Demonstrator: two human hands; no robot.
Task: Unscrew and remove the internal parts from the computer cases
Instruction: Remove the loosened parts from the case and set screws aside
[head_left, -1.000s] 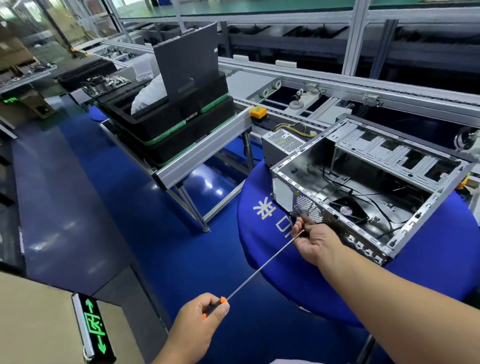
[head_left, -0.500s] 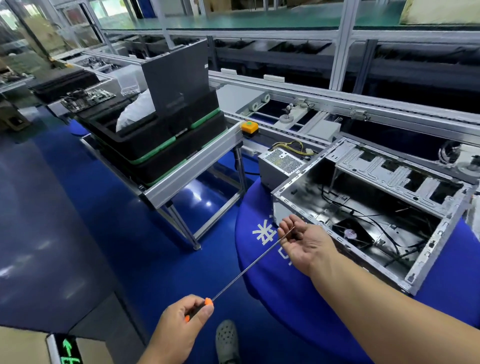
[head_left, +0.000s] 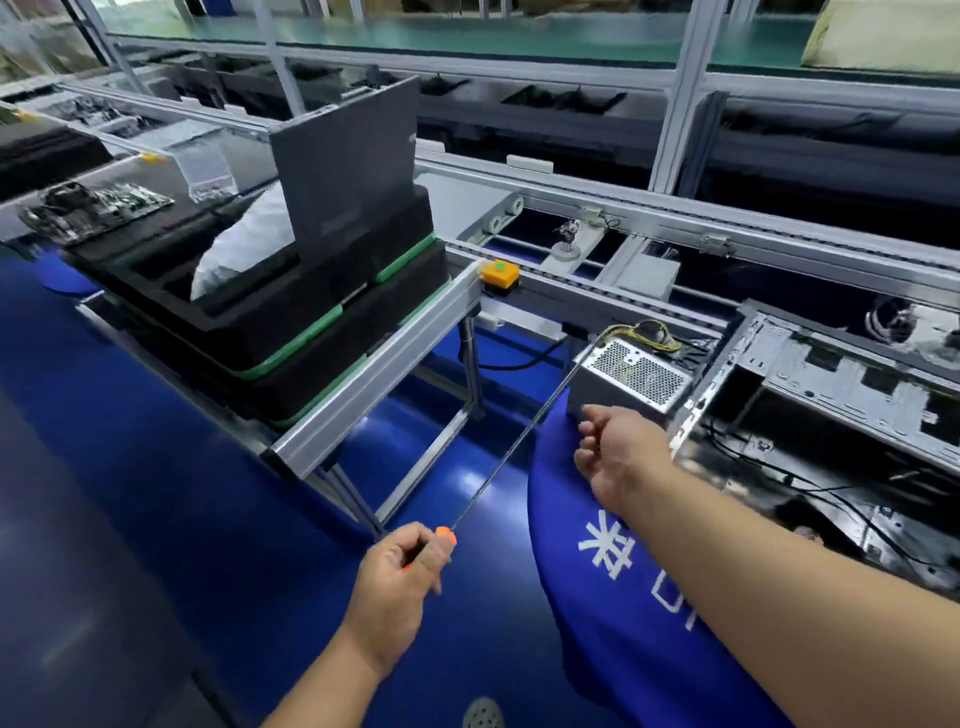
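Screwdriver (head_left: 511, 441), long thin shaft, orange handle, gripped in my left hand (head_left: 400, 577), tip reaching toward power supply (head_left: 631, 376). My right hand (head_left: 621, 452) hovered beside shaft, fingers loosely curled, holding nothing I could see. Open computer case (head_left: 831, 415) lay on blue-covered table (head_left: 623, 597), power supply just beside its left end.

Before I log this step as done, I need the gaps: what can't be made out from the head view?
- Right hand: its curled fingers hide whether it holds a screw.
- Computer case: cut off by the right edge, interior dark and motion-blurred, so remaining screws are unreadable.
- Screwdriver: handle mostly hidden inside the left hand; tip too thin to read.
- Power supply: base hidden behind the right hand.
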